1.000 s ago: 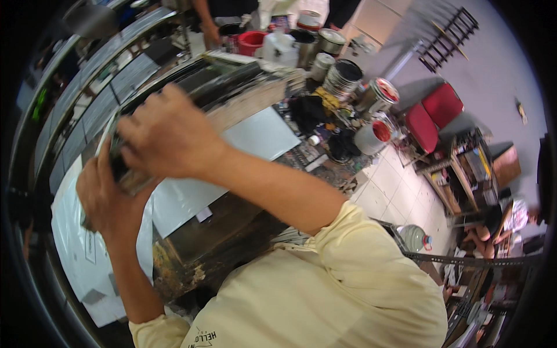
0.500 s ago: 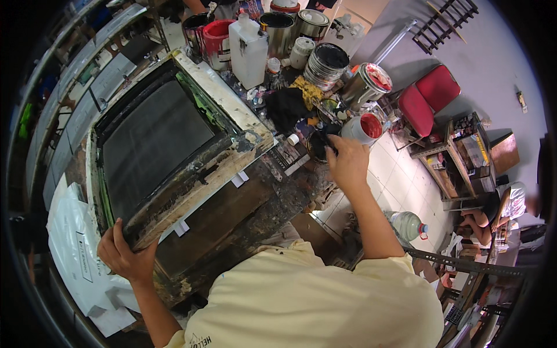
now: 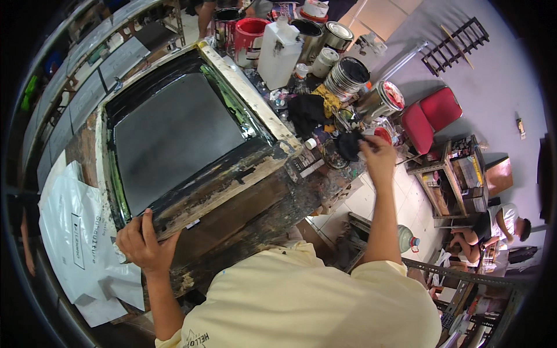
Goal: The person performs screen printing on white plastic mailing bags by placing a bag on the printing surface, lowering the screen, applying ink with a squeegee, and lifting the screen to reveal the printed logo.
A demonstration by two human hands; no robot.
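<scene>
A screen printing frame [image 3: 232,188] with worn, paint-stained wooden sides and dark grey mesh [image 3: 180,133] lies tilted across the bench at left. My left hand [image 3: 145,242] grips its near left corner, fingers over the top and thumb along the near side. To the right, my right hand [image 3: 380,158] pinches a bunched black cloth [image 3: 350,145] above the cluttered bench end. Beneath the cloth sits a dark round container [image 3: 333,159], partly hidden. Another black cloth [image 3: 307,115] lies beside a yellow rag [image 3: 329,98].
Paint cans, among them a red-smeared one [image 3: 249,43], crowd the far bench around a white plastic jug [image 3: 279,55]. White plastic packaging [image 3: 72,243] lies at left. A red chair [image 3: 428,119] and a shelf [image 3: 449,174] stand at right, with a person [image 3: 493,226] seated beyond.
My right hand has risen away from the dark container with the black cloth now plainly in it. My left hand keeps its hold on the frame. The whole view has shifted slightly.
</scene>
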